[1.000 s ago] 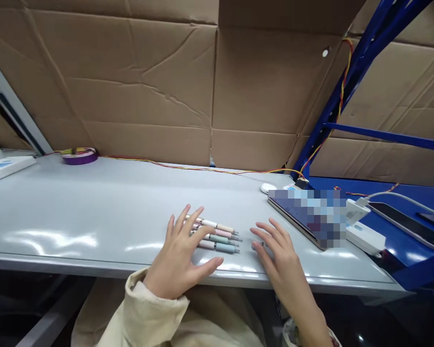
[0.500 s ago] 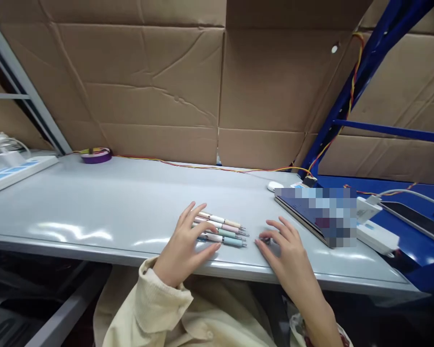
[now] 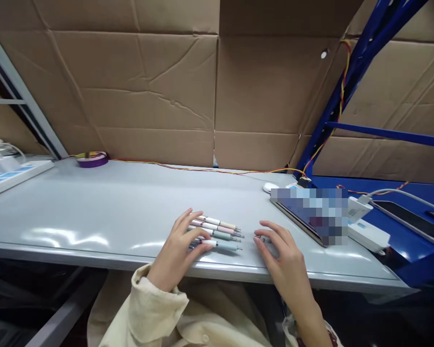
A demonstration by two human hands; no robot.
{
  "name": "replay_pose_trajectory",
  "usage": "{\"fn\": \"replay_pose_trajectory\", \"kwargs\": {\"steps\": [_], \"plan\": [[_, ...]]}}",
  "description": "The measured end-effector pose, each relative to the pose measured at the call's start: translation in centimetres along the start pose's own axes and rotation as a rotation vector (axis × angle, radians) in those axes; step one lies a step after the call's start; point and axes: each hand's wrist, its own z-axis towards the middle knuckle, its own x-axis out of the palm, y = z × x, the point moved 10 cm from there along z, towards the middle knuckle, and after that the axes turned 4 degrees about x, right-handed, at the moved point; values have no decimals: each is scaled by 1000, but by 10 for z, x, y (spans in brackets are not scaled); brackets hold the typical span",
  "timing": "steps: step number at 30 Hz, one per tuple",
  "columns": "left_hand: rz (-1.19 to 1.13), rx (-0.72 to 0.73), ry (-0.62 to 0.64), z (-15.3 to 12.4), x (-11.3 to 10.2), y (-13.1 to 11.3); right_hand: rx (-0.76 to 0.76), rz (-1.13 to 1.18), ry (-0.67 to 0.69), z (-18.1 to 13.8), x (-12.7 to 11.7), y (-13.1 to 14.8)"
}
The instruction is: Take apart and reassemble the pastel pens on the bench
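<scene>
Several click pens with white barrels and coloured grips lie side by side on the grey table, tips to the right. A cream pen is farthest from me, then a pink pen and a green pen. Nearest me is a light blue pen, its rear part between the thumb and index finger of my left hand. My right hand is right of the tips, thumb and index finger curled close together around a small dark thing, mostly hidden by the fingers.
A flat dark device, partly pixelated, lies at the right beside a white power strip. A white mouse-like object sits behind it. A purple tape roll is at the back left. Cardboard lines the back.
My left thumb and index finger have closed on the light blue pen, which now lies slightly apart from the green one. My right hand has barely changed; the whole view shifted a little.
</scene>
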Motion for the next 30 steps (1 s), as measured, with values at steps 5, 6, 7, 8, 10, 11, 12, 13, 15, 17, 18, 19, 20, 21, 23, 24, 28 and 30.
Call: {"fn": "replay_pose_trajectory", "kwargs": {"steps": [5, 6, 7, 8, 10, 11, 12, 13, 15, 17, 18, 19, 20, 21, 23, 24, 28, 30], "plan": [[-12, 23, -64, 1, -4, -1, 22, 24, -9, 0, -1, -1], [-16, 29, -78, 1, -5, -1, 31, 31, -18, 0, -2, -2], [-21, 33, -89, 1, -5, -2, 41, 41, -26, 0, -2, -3], [-25, 37, -99, 2, -6, -2, 49, 55, -32, 0, -3, -3], [-28, 41, -117, 1, -7, -2, 64, 84, -26, 1, -3, -4], [-26, 42, -123, 1, -8, -3, 68, 90, -24, 1, -3, -4], [-26, 43, -129, 0, -9, -3, 70, 89, -24, 1, -3, -4], [-27, 42, -134, 0, -10, -3, 66, 82, -27, 1, -3, -4], [-35, 39, -139, -1, -11, -2, 52, 59, -37, 1, -4, -2], [-43, 34, -138, -1, -11, -1, 33, 45, -42, 1, -4, -1], [-47, 34, -139, -1, -11, -1, 29, 43, -42, 1, -3, -1], [-50, 33, -138, 0, -10, 0, 28, 41, -43, 1, -3, -1], [-53, 32, -138, 0, -10, 0, 28, 40, -47, 1, -3, -1], [-56, 31, -140, 0, -10, 0, 28, 37, -49, 1, -3, -2], [-59, 28, -142, 0, -10, 0, 25, 26, -54, 0, -4, -1], [-60, 25, -142, 0, -10, 0, 22, 20, -56, 0, -4, -1], [-67, 21, -132, -1, -10, 0, 15, 2, -72, 0, -5, 1], [-71, 21, -130, -1, -10, -1, 13, -5, -83, 1, -6, 2]]}}
